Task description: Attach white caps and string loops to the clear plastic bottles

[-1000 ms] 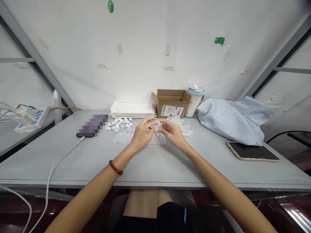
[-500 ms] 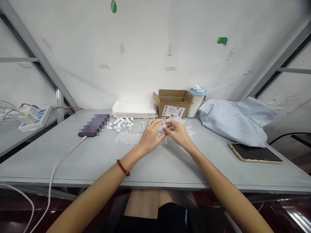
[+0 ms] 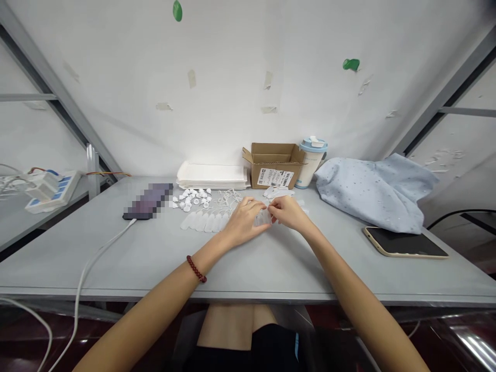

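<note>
Translucent plastic tube (image 3: 262,218) sits pinched between the left hand (image 3: 244,222) and right hand (image 3: 289,213), slightly nearer the body than before.

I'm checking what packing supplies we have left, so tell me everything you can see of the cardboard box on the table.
The cardboard box is a small brown corrugated carton, standing upright at the far edge of the grey table, close to the white wall. Its top is open, with the flaps raised and splayed outward; nothing inside can be made out. A white shipping label with a barcode covers much of its front face. A stack of white trays lies to its left, and a blue-lidded cup stands just to its right.
</note>
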The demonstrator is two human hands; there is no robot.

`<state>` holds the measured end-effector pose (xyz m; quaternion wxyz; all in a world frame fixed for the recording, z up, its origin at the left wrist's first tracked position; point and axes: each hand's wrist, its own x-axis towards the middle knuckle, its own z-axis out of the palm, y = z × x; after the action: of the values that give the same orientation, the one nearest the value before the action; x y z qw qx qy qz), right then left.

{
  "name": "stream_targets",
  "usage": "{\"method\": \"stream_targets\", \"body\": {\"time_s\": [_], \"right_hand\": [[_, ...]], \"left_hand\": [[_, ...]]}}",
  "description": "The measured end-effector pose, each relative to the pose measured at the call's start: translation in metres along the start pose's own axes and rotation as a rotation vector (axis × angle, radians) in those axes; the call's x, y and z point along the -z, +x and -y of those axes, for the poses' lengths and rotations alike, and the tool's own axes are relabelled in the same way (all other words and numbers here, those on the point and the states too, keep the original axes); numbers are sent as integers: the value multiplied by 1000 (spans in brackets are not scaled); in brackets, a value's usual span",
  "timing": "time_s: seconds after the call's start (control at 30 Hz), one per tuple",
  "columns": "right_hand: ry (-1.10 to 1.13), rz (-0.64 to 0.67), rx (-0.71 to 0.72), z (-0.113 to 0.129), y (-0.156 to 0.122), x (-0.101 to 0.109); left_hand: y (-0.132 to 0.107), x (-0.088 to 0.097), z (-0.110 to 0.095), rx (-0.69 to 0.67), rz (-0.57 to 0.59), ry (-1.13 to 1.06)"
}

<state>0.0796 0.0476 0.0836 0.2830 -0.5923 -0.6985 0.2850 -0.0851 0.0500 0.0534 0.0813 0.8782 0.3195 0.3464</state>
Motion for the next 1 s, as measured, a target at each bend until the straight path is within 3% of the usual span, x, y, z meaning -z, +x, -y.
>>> {"method": "stream_targets", "body": {"time_s": [0.23, 1.0], "right_hand": [[-63, 74, -22, -6, 2, -2], [-75, 110, -57, -7, 4, -3]], "left_hand": [[-1, -1, -1, 35, 114, 14], [-5, -2, 7, 11, 186, 88]]}}
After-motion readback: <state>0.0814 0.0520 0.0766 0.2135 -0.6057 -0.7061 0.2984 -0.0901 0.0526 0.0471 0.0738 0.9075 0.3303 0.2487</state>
